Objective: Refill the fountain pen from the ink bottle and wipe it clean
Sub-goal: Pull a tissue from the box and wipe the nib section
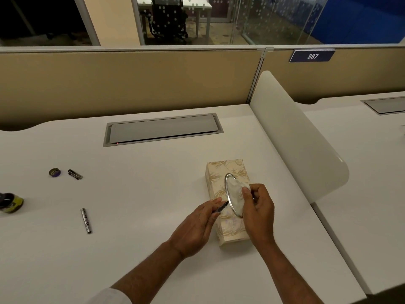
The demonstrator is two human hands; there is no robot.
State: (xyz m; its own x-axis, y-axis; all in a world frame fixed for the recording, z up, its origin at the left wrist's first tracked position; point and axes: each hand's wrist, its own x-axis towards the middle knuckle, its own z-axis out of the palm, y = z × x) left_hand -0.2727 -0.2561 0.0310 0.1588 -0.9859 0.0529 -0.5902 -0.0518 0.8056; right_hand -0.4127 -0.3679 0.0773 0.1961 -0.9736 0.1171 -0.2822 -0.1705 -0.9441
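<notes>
My left hand point(197, 227) holds the dark nib section of the fountain pen point(221, 208), its tip pointing at the tissue box point(221, 172). My right hand point(259, 207) pinches a white tissue point(235, 189) that sticks out of the box's oval slot. The silver pen barrel point(86, 220) lies on the desk to the left. The pen cap point(75, 174) and the ink bottle's lid point(54, 172) lie further back on the left. The ink bottle point(11, 202) stands open at the left edge of view.
The white desk point(142, 194) has a grey cable hatch point(162, 129) at the back and a tan partition behind it. A white rounded divider point(291, 132) stands on the right, with a second desk beyond it.
</notes>
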